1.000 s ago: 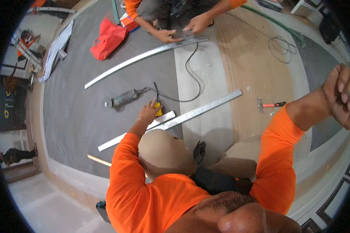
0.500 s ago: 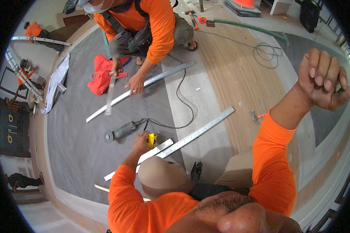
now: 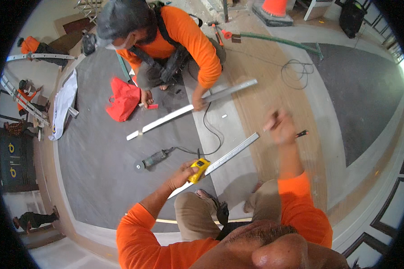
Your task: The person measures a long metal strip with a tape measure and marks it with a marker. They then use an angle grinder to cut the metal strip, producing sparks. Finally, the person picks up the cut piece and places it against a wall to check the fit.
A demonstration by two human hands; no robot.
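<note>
My left hand point(image 3: 180, 176) is closed around a yellow tape measure point(image 3: 199, 169), which sits over the lower part of the near metal strip point(image 3: 233, 153). This pale strip slants across the floor in front of my knees. Beyond the strip's far right end hovers my right hand point(image 3: 280, 127), its fingers smeared by motion. An angle grinder point(image 3: 152, 160) lies on the dark floor, ahead and left of the tape measure. Farther off, a crouching co-worker has one hand point(image 3: 198, 103) on a second metal strip point(image 3: 166, 118) and a small red item point(image 3: 152, 106) in the other.
The grinder's black cord point(image 3: 220, 141) loops under the far strip. A red bag point(image 3: 123, 99) lies by the co-worker. Beside my right wrist is a dark-ended tool point(image 3: 302, 133), partly hidden. Green tubing point(image 3: 274, 40) and coiled cable point(image 3: 296, 74) lie at the far right.
My left hand has moved right with the tape measure. My right hand has come down and left from its raised place. The co-worker's strip sits farther right, and the whole view has shifted.
</note>
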